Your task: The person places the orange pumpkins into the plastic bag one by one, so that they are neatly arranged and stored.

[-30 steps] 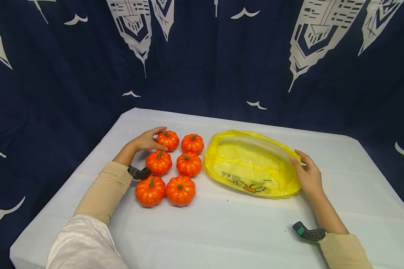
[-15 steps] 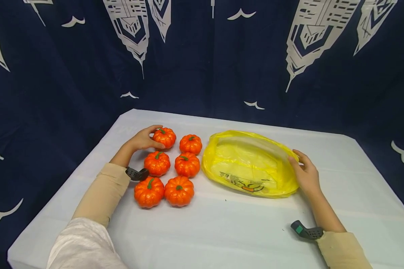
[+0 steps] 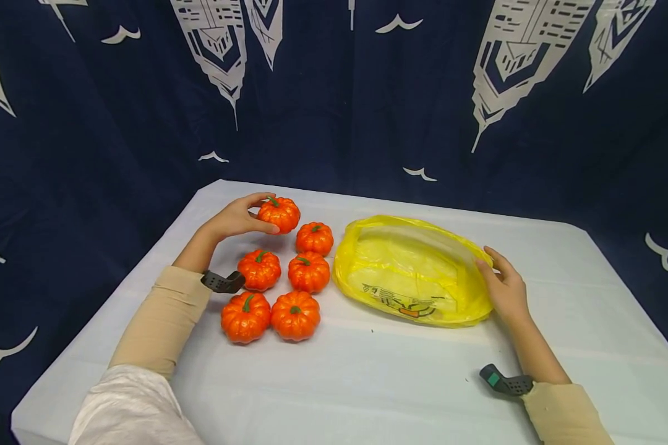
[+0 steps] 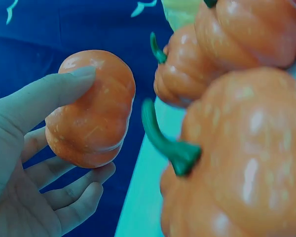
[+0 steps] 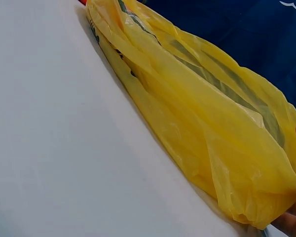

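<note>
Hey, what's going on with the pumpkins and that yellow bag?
A person's left hand holds a glossy orange pumpkin above the white table. The right hand grips the right end of a yellow plastic bag, its mouth open. Five more pumpkins sit left of the bag; none shows inside it.

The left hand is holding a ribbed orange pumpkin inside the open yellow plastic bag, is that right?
Not quite: the left hand holds a ribbed orange pumpkin, but outside the open yellow plastic bag, off to its left, as the head view shows.
</note>
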The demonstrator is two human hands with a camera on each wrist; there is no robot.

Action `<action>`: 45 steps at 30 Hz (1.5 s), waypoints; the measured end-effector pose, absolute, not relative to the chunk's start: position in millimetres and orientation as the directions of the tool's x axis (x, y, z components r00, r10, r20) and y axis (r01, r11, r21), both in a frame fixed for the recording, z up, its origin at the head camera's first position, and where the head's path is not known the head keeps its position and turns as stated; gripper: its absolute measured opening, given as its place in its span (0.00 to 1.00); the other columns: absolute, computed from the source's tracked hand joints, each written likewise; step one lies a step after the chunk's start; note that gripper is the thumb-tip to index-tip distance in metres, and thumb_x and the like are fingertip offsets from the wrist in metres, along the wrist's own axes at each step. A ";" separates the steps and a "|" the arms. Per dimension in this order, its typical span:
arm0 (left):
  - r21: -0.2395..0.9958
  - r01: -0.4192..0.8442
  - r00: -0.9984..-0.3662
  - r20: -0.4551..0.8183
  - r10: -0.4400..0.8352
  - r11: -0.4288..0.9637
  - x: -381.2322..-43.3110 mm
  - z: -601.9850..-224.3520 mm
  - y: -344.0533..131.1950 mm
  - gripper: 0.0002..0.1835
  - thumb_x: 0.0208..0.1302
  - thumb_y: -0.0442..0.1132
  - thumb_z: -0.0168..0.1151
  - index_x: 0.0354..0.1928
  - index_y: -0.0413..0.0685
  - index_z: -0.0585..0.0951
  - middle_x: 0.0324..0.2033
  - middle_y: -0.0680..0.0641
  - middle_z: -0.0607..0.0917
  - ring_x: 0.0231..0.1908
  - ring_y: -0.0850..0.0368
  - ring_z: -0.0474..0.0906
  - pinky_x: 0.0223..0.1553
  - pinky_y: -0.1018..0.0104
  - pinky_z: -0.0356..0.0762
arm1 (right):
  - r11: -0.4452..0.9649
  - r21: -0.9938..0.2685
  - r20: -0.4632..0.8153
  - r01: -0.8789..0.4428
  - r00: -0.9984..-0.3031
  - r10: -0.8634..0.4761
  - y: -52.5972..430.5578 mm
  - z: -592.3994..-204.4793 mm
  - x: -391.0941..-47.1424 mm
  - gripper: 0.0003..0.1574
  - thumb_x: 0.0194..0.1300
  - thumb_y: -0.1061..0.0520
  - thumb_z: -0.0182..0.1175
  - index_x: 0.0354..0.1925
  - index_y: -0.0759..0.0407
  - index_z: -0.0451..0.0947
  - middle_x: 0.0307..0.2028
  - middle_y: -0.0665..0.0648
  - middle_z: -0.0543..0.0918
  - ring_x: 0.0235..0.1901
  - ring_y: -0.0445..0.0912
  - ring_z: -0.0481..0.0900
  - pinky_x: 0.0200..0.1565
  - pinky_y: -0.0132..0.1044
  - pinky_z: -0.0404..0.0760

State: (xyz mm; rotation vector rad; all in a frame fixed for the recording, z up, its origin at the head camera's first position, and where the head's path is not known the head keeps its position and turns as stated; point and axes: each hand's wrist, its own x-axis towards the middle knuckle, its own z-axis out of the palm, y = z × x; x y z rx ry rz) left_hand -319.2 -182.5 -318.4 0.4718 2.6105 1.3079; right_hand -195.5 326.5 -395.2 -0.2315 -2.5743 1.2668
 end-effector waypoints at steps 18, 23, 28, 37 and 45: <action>0.817 0.366 -0.830 0.070 0.554 0.445 -297.7 -286.3 -113.5 0.44 0.53 0.42 0.75 0.71 0.47 0.64 0.60 0.42 0.72 0.48 0.45 0.81 0.50 0.55 0.79 | 0.610 -0.791 0.154 0.041 -0.952 0.264 327.8 -394.6 -195.8 0.38 0.76 0.38 0.42 0.75 0.55 0.56 0.65 0.73 0.65 0.58 0.66 0.70 0.56 0.57 0.73; 0.792 0.384 -0.808 0.041 0.587 0.474 -292.7 -282.0 -93.7 0.44 0.51 0.45 0.76 0.70 0.50 0.65 0.59 0.44 0.73 0.45 0.48 0.81 0.49 0.57 0.80 | 0.618 -0.786 0.167 0.036 -0.949 0.267 328.1 -395.2 -195.9 0.38 0.76 0.38 0.42 0.74 0.55 0.57 0.64 0.73 0.66 0.57 0.65 0.71 0.50 0.45 0.75; 0.779 0.409 -0.782 0.031 0.623 0.475 -291.7 -284.4 -77.3 0.45 0.51 0.46 0.77 0.70 0.51 0.65 0.59 0.46 0.73 0.44 0.51 0.81 0.49 0.60 0.80 | 0.619 -0.784 0.168 0.035 -0.949 0.267 327.9 -394.7 -195.1 0.38 0.76 0.38 0.43 0.74 0.56 0.58 0.64 0.74 0.66 0.57 0.65 0.71 0.48 0.41 0.75; 0.775 0.456 -0.742 0.059 0.668 0.438 -286.8 -286.3 -45.1 0.45 0.52 0.45 0.76 0.70 0.48 0.65 0.59 0.45 0.73 0.44 0.53 0.81 0.48 0.64 0.79 | 0.619 -0.784 0.170 0.032 -0.949 0.265 328.3 -393.2 -195.0 0.38 0.76 0.38 0.43 0.74 0.56 0.58 0.63 0.74 0.67 0.56 0.65 0.72 0.43 0.31 0.72; 0.774 0.459 -0.707 0.020 0.707 0.437 -279.1 -286.9 -16.3 0.44 0.52 0.44 0.76 0.70 0.50 0.65 0.63 0.44 0.72 0.45 0.52 0.80 0.49 0.66 0.78 | 0.602 -0.798 0.179 0.016 -0.948 0.262 326.7 -394.7 -195.0 0.35 0.76 0.44 0.46 0.73 0.58 0.59 0.62 0.74 0.67 0.52 0.63 0.73 0.34 0.15 0.68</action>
